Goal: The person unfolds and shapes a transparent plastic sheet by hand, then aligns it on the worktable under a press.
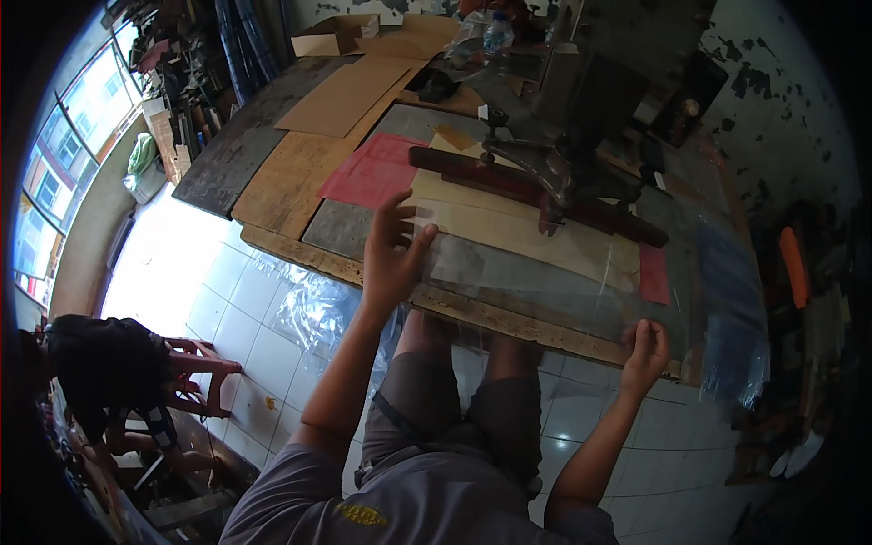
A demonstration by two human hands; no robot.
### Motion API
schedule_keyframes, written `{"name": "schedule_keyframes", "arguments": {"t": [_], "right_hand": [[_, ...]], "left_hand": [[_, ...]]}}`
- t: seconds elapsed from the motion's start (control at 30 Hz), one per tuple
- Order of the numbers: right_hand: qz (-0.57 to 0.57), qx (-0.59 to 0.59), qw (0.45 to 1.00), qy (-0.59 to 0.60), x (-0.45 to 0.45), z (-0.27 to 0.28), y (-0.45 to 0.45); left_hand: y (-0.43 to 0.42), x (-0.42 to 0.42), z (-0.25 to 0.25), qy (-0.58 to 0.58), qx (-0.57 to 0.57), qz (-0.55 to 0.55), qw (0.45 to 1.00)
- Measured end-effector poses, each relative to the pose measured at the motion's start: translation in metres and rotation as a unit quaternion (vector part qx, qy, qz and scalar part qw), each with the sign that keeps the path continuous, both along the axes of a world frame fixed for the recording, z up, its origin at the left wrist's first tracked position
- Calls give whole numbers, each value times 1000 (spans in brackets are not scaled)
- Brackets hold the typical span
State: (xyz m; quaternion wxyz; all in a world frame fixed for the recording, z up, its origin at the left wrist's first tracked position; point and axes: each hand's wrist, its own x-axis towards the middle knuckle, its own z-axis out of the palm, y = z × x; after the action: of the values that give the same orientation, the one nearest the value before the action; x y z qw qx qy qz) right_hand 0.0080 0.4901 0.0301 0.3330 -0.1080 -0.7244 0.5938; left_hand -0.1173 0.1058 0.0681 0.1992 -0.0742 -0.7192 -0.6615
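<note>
A clear plastic sheet [509, 271] spans the space between my two hands at the table's front edge. My left hand [393, 259] holds its left end, thumb and curled fingers around the edge. At the lower right corner, my right hand [646, 356] pinches the sheet between thumb and fingers. Beyond it lies a cream-coloured strip [527, 232] on the grey plate [350, 222]. Across the strip runs the dark red bar [495, 182] of a metal press [568, 150]. Pink sheets [377, 170] lie left of the bar, and another pink piece [653, 275] sits at its right end.
Brown cardboard [341, 95] and an open box [336, 36] lie at the back left. A plastic bottle [496, 34] stands behind. Blue-tinted plastic film [731, 318] hangs over the right edge. Crumpled clear plastic [313, 313] is on the floor. Another person [113, 381] bends near a red stool [204, 368].
</note>
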Motion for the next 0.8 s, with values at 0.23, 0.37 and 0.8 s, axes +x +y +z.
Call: {"name": "schedule_keyframes", "arguments": {"t": [0.23,0.37,0.8], "right_hand": [[61,-38,997,29,30,29,-68],[101,105,986,84,44,31,-94],[198,277,929,147,79,51,-139]], "left_hand": [[41,108,16,308,-261,-84,911],[65,120,7,136,-249,-139,949],[6,143,65,202,-257,-175,929]]}}
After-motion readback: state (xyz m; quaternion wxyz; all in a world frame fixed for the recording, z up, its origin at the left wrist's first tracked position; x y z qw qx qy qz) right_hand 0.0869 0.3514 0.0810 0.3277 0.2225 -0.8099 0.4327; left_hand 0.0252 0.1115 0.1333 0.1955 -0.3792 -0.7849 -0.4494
